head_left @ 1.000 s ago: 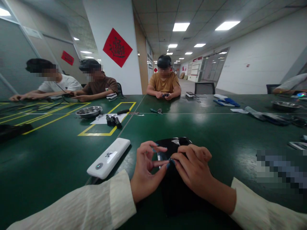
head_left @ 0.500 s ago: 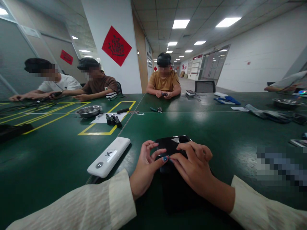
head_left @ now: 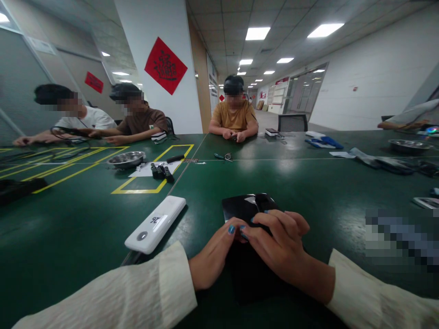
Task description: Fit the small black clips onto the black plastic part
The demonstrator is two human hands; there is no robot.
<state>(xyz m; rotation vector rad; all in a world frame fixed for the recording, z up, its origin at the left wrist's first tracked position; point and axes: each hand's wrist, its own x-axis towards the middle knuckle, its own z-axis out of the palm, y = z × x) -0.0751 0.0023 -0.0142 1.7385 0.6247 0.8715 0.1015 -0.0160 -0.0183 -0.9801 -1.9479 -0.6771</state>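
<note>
A flat black object (head_left: 240,206), glossy on its far part and matt nearer me, lies on the green table in front of me; I cannot make out its kind. My left hand (head_left: 216,251) is bent over its left side, fingers curled in and mostly hidden, thumb beside the right fingertips. Over the right side is my right hand (head_left: 279,242), its thumb and forefinger pressed together near the left thumb, other fingers bent over the black surface. Whatever sits between the fingertips is too small or hidden. A white power bank (head_left: 156,224) marked 26 rests left of my left hand.
Farther left are a metal bowl (head_left: 126,160), several small black parts (head_left: 162,172) on white paper, and yellow tape (head_left: 137,192). Green-handled pliers (head_left: 223,156) lie mid-table. Cloth gloves (head_left: 380,162) and another bowl (head_left: 409,146) are at right. Co-workers (head_left: 233,116) sit across the table.
My left hand has turned over and come down nearer me, its fingers now curled in instead of spread above the black object. My right hand has shifted slightly right.
</note>
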